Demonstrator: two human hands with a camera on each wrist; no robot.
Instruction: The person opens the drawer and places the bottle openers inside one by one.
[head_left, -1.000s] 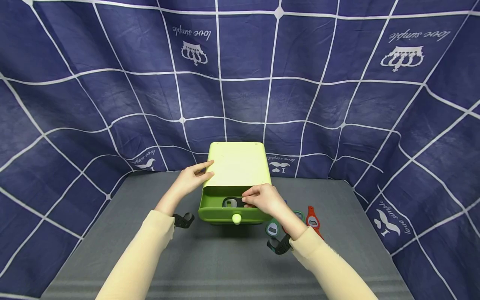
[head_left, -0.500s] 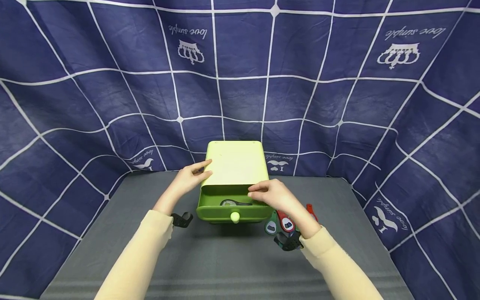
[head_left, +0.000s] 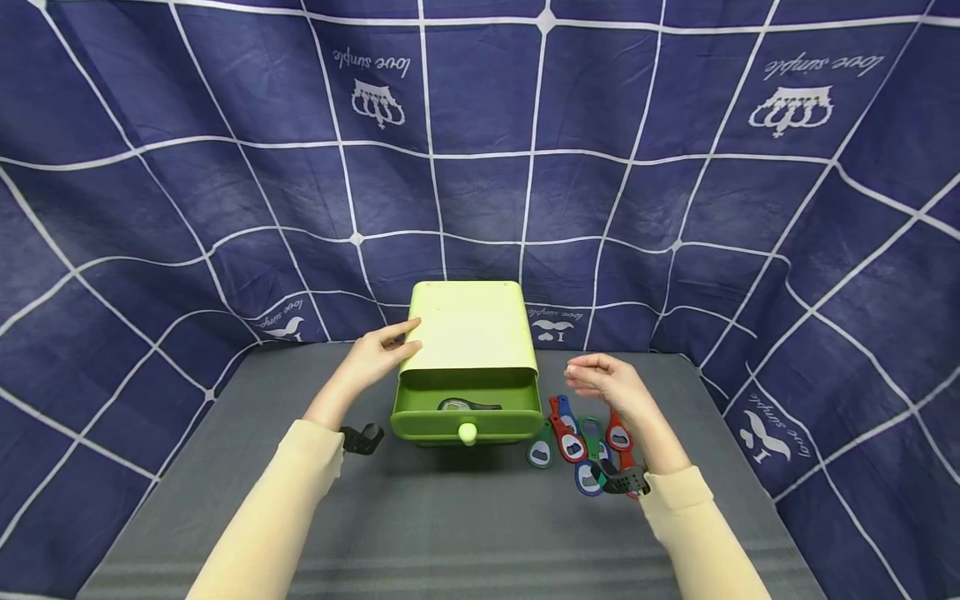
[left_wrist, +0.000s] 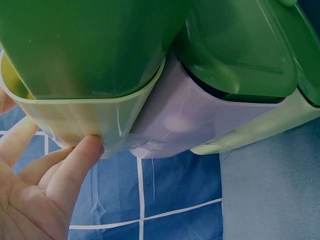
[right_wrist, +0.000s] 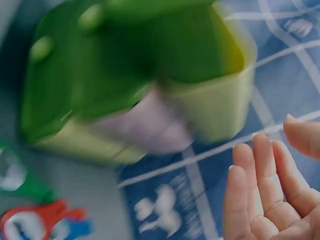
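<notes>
A small drawer cabinet [head_left: 471, 321] with a pale green top stands at the middle back. Its top green drawer [head_left: 427, 425] is pulled out, with a black bottle opener [head_left: 471, 406] lying inside. My left hand [head_left: 369, 360] rests against the cabinet's left side, thumb and fingers extended along the shell. To the right of the cabinet, my right hand [head_left: 611, 387] hovers with nothing in it, its fingers loosely extended in the right wrist view. Beneath it lie several bottle openers, among them a red opener [head_left: 572, 447], a green opener [head_left: 540, 452] and a blue opener [head_left: 588, 478].
Below the pulled-out drawer are more tiers, one with a lilac shell [left_wrist: 175, 112]; their green drawers look nearly closed. A grey cloth [head_left: 450, 525] covers the table. Behind it hangs a blue curtain [head_left: 480, 200] with white lines.
My right hand let go of the black bottle opener inside the drawer, then moved out and right over the other openers. The left hand stays at the cabinet's side.
</notes>
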